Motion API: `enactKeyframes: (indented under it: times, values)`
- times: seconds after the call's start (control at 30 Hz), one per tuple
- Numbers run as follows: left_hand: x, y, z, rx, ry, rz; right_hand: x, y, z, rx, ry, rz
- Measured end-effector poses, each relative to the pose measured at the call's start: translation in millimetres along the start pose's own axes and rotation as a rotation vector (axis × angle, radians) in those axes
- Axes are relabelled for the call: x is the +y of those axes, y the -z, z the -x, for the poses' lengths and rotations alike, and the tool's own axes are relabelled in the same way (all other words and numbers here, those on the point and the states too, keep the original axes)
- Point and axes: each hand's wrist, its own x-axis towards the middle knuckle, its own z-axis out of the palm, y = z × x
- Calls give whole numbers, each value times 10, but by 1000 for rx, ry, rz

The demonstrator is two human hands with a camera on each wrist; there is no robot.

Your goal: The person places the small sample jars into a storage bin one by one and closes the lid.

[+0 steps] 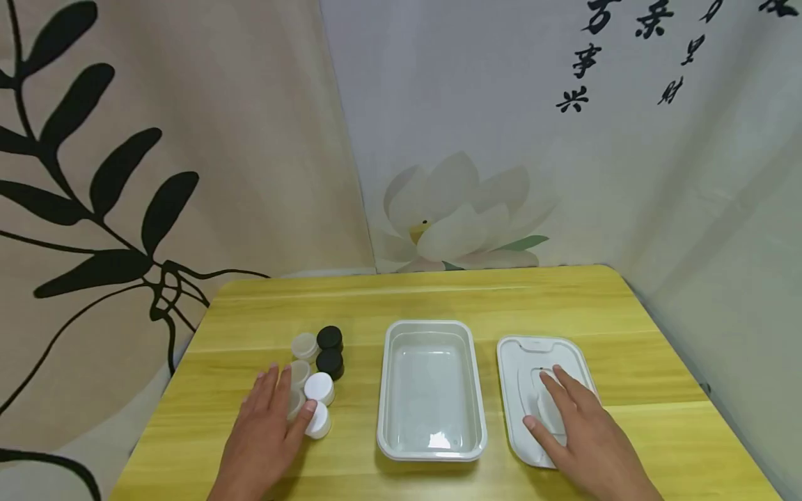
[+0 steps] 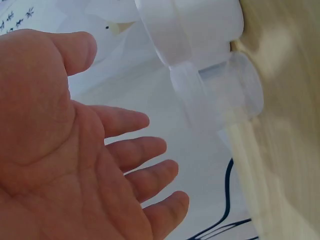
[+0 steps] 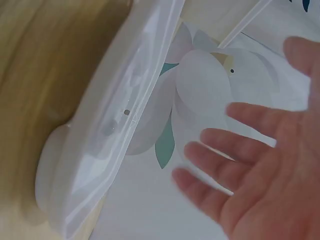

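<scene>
My left hand [image 1: 266, 424] hovers beside a cluster of small round jars on the left, fingers spread and holding nothing. Two have black lids [image 1: 329, 363], two have white lids [image 1: 319, 387], and several are translucent [image 1: 304, 346]; the hand partly covers the nearest ones. In the left wrist view the fingers are apart from a clear jar [image 2: 225, 90]. Over a white plastic lid [image 1: 523, 403] on the right is my right hand [image 1: 583, 431], its fingers loosely extended. A gap shows between those fingers and the lid in the right wrist view.
A white rectangular tub [image 1: 432, 390], uncovered, stands mid-table between the hands. The yellow wooden table [image 1: 438, 296] ends at a printed curtain [image 1: 282, 139] behind and at the sides.
</scene>
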Motion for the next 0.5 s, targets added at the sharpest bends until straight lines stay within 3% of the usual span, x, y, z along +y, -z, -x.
enactKeyframes:
  times: [0.27,0.5]
  values:
    - [-38,-8,0,73,13,45,-85,-66,-13,145,38,-129]
    - [-113,-7,-1,92,47,142,-189,-138,-18,105,33,-314]
